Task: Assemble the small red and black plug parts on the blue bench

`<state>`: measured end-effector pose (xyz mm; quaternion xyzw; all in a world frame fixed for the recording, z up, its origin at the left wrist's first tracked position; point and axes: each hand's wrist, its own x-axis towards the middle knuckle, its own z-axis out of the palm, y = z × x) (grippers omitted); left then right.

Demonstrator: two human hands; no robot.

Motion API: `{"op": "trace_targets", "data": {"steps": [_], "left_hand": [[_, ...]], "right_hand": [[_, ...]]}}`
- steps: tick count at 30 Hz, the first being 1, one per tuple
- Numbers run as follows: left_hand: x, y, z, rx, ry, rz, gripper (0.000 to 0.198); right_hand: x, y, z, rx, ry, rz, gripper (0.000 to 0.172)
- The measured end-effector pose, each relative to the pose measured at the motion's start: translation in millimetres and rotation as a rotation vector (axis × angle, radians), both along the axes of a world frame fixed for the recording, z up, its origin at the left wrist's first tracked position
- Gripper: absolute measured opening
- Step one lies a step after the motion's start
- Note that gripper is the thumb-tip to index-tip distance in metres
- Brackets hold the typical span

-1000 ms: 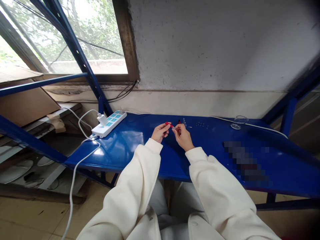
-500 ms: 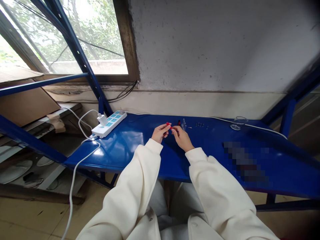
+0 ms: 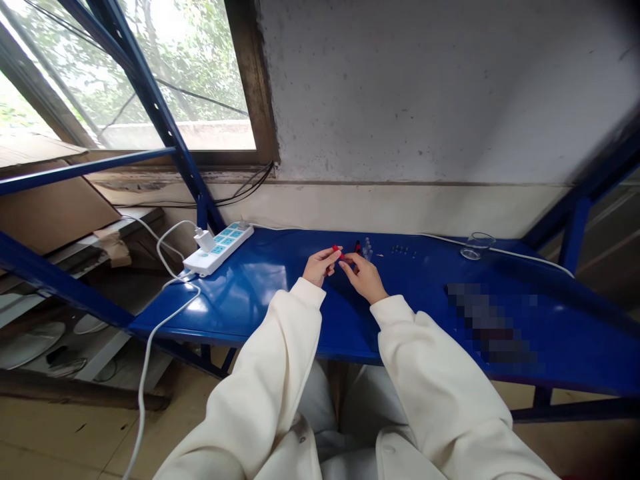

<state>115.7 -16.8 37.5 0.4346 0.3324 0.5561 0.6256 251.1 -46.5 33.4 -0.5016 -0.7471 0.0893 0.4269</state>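
Note:
A small red piece [image 3: 337,251] is pinched between the thumb and fingers of my left hand [image 3: 319,266]. My right hand [image 3: 366,277] meets it from the right, its thumb and fingertips closed at the piece's lower right end. Both hands are over the blue table [image 3: 280,307]. Just behind my right hand stand a small red and black item [image 3: 358,247] and some clear little parts [image 3: 368,249]. Several tiny pieces [image 3: 403,251] lie farther right on the tabletop.
A white power strip [image 3: 219,251] with a plug and cable is at the table's left. A clear glass cup [image 3: 477,247] stands at the back right. A blurred dark object [image 3: 493,325] lies on the right side. Blue frame posts rise at both sides.
The fingertips of my right hand have shifted slightly left, closer against the red piece. My left hand has kept its place.

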Motion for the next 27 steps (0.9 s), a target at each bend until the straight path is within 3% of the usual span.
{"op": "trace_targets", "data": {"steps": [4,12,20,23,27], "left_hand": [[0,0,0.5,0.001,-0.003,0.029,0.039],[-5,2,4.5,0.014,-0.142,0.208,0.046],[19,-4,-1.4,0.228,0.285,0.212,0.029],[30,-3,-2.8,0.333,0.472,0.208,0.022],[40,-1,-0.8,0.328,0.749,0.244,0.019]], "right_hand": [[1,2,-2.4,0.046,-0.019,-0.01,0.03],[8,4,2.8,0.071,-0.017,-0.112,0.031],[22,0,9.7,0.096,0.079,-0.18,0.033],[30,1,5.6,0.042,0.072,-0.22,0.031],[40,3,-0.3,-0.095,0.028,-0.317,0.027]]}}
